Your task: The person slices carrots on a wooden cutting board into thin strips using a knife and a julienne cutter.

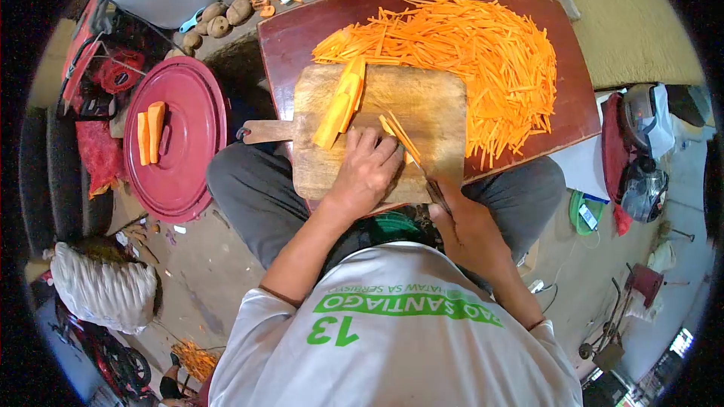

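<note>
A wooden cutting board (pixel 426 117) with a handle rests over my lap and on the edge of a reddish-brown table. Curled fingers of my left hand (pixel 366 169) press down on the board, against a carrot slice (pixel 388 126) that is mostly hidden beneath them. My right hand (pixel 469 222) is closed around a knife (pixel 436 190), whose blade points up and left beside thin carrot strips (pixel 403 139). Just beyond my left fingertips, long flat carrot slices (pixel 343 102) lie overlapped on the board.
A large pile of carrot strips (pixel 505 68) covers much of the table (pixel 290 38) behind the board. Two carrot pieces (pixel 155 132) lie on a round red lid (pixel 188 173) at left. A white sack (pixel 105 286) stands lower left; a green basket (pixel 579 215) sits at right.
</note>
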Motion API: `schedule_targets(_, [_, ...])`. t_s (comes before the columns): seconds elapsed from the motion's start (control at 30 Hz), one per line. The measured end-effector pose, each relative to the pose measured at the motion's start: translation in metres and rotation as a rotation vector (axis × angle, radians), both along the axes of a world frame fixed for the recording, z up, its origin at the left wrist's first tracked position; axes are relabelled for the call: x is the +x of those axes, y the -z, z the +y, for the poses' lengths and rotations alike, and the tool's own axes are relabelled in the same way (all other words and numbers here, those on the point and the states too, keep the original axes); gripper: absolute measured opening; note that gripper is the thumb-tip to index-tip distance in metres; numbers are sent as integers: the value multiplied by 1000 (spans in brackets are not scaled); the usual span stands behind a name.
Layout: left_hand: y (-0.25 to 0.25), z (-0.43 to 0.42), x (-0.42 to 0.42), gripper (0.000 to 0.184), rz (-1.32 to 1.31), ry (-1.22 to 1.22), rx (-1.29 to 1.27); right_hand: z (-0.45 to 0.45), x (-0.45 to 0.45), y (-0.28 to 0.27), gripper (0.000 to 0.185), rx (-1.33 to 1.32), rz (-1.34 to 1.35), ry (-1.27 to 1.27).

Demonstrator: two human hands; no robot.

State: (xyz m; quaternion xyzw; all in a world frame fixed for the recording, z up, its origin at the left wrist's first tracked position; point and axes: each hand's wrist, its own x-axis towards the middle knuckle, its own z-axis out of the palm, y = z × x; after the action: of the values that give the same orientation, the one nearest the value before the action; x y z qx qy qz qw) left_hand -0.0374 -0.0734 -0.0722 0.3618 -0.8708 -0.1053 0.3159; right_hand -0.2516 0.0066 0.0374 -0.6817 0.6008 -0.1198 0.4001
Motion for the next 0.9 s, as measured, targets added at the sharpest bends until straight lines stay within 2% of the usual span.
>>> schedule_targets(0.07, [0, 0, -1, 29, 4, 3, -17, -9, 7, 21, 50, -41, 39, -24])
schedule_targets(0.13, [-1, -2, -1, 28, 18, 4, -52, -23, 15, 35, 48, -235, -62, -46])
schedule_targets(0.2, [-2, 0, -2, 29, 21, -3, -17, -28, 16, 37, 47, -302, -133, -43])
schedule_targets(0.27, [-3, 0, -3, 30, 27, -13, -10, -29, 13, 35, 47, -237, -170, -19])
schedule_targets(0.47, [4, -2, 0, 34, 30, -14, -25, 1, -3, -6, 57, 90, 32, -20])
schedule_targets(0.57, [4, -2, -1, 35, 36, -11, -31, -10, 7, 16, 47, -11, 63, -20])
schedule_targets(0.63, [3, -2, -1, 35, 38, -19, -49, -26, 15, 32, 46, -250, -50, -65])
schedule_targets(0.7, [3, -1, 0, 36, 25, -12, -31, -31, 18, 33, 45, -294, -115, -57])
schedule_targets(0.77, [2, -1, 0, 36, 18, -5, -24, -32, 18, 25, 44, -140, -131, 4])
schedule_targets(0.9, [1, -1, 0, 36, 27, -5, -11, -5, 5, 5, 44, -32, -55, 14])
